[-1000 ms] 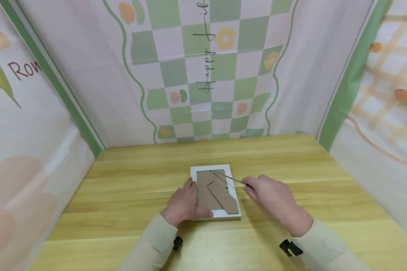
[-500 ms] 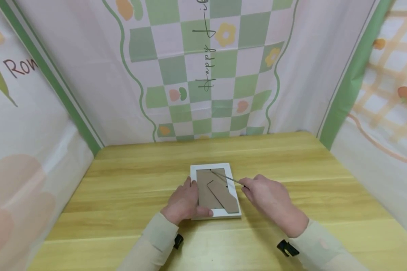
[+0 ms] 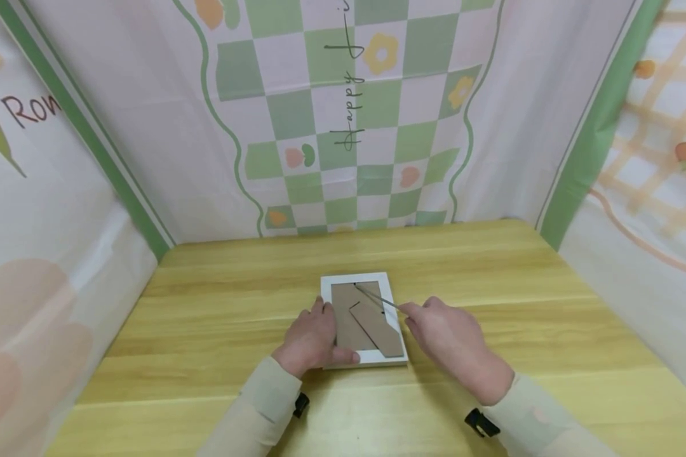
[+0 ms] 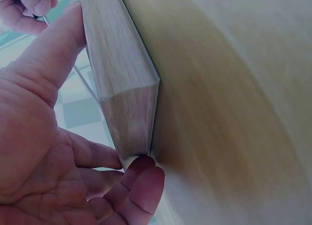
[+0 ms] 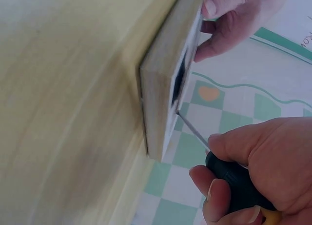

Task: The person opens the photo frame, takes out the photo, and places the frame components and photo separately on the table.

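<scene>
A white picture frame point(image 3: 364, 364) lies face down on the table, its brown backing board point(image 3: 345, 295) and folded stand leg point(image 3: 380, 330) uppermost. My left hand point(image 3: 311, 336) grips its left side, thumb on the near border. In the left wrist view, the fingers point(image 4: 146, 186) curl at the frame's wooden side point(image 4: 129, 117). My right hand point(image 3: 448, 339) holds a screwdriver point(image 5: 234, 181) with a black and yellow handle. Its thin metal shaft point(image 3: 380, 297) slants over the backing, and the tip is right at a small dark tab on the far edge.
The wood-grain table point(image 3: 223, 273) spreads around the frame. Printed curtains hang on three sides, with a green checked panel point(image 3: 343, 184) at the back. A black strap piece point(image 3: 482, 422) sits at the right sleeve, another point(image 3: 300, 405) at the left.
My right hand has shifted slightly left toward the frame, the screwdriver tip staying near the far tab. The left hand keeps its hold. The head view has tilted a little.
</scene>
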`<state>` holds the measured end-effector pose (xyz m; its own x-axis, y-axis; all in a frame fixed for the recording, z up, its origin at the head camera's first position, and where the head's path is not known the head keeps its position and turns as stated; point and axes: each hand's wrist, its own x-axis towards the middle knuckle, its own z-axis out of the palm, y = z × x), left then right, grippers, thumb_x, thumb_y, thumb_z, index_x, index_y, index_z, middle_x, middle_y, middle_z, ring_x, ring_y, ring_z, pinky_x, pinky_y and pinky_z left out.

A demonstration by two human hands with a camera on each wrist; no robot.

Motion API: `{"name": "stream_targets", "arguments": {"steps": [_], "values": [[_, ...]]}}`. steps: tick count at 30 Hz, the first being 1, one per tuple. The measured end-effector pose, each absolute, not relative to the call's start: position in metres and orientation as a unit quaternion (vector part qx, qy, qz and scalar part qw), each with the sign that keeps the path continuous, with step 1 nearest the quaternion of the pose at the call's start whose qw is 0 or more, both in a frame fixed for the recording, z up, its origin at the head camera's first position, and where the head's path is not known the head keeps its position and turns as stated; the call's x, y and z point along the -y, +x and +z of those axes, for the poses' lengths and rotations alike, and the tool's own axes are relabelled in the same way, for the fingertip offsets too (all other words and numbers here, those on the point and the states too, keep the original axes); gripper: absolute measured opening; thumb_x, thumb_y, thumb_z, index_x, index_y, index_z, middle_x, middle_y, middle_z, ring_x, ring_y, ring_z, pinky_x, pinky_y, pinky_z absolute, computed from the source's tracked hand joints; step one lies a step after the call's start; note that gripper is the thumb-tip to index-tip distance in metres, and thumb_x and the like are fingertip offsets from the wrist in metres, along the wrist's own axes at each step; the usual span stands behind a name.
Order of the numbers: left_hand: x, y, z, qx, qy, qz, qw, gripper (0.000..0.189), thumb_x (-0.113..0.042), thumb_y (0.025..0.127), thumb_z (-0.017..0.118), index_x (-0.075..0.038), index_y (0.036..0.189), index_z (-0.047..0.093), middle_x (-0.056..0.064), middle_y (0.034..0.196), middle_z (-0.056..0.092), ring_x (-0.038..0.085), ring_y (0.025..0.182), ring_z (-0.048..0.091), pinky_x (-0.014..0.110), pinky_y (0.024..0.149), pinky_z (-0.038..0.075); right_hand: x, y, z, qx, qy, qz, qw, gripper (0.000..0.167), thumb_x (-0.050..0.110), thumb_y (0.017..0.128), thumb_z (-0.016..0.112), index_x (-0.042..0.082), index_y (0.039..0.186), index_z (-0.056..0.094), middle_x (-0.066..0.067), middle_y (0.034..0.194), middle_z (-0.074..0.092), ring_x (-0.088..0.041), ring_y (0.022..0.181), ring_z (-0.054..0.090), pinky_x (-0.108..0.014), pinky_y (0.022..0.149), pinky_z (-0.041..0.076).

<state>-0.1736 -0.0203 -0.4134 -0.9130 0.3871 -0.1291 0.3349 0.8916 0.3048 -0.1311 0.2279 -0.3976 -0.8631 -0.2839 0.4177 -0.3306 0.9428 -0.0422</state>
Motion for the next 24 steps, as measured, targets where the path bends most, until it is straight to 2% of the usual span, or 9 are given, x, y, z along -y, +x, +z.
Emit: {"name": "stream_targets", "arguments": {"steps": [8, 16, 20, 24], "values": [[0.021, -0.174, -0.41, -0.97, 0.196, 0.12, 0.085, 0.114, -0.066, 0.077, 0.084, 0.014, 0.147, 0.044, 0.035, 0.161, 0.033, 0.052, 0.131, 0.054, 0.054, 0.105, 0.051, -0.224, -0.132, -0.405, 0.965, 0.159, 0.046, 0.202, 0.03, 0.015, 0.092, 0.078, 0.021, 0.122, 0.077, -0.006, 0.075, 0.061, -0.011, 0.045, 0.038, -0.023, 0.036, 0.03], [0.02, -0.173, -0.408, -0.972, 0.194, 0.106, 0.084, 0.115, -0.068, 0.076, 0.083, 0.015, 0.146, 0.045, 0.035, 0.16, 0.034, 0.05, 0.129, 0.056, 0.052, 0.102, 0.054, -0.227, -0.137, -0.4, 0.96, 0.181, 0.044, 0.21, 0.033, 0.016, 0.09, 0.081, 0.022, 0.122, 0.077, -0.002, 0.072, 0.058, -0.008, 0.047, 0.035, -0.021, 0.037, 0.029], [0.02, -0.174, -0.408, -0.971, 0.199, 0.101, 0.08, 0.114, -0.068, 0.077, 0.083, 0.015, 0.146, 0.046, 0.036, 0.16, 0.035, 0.05, 0.128, 0.057, 0.052, 0.101, 0.054, -0.23, -0.14, -0.387, 0.969, 0.178, 0.052, 0.166, 0.031, 0.017, 0.093, 0.078, 0.022, 0.123, 0.077, 0.0, 0.074, 0.061, -0.008, 0.052, 0.042, -0.023, 0.04, 0.033], [0.019, -0.174, -0.409, -0.972, 0.198, 0.096, 0.084, 0.115, -0.069, 0.077, 0.081, 0.015, 0.147, 0.045, 0.035, 0.161, 0.034, 0.049, 0.129, 0.057, 0.051, 0.101, 0.054, -0.233, -0.146, -0.374, 0.977, 0.173, 0.06, 0.106, 0.028, 0.018, 0.097, 0.072, 0.021, 0.125, 0.076, -0.001, 0.085, 0.071, -0.012, 0.066, 0.06, -0.027, 0.046, 0.041]]}}
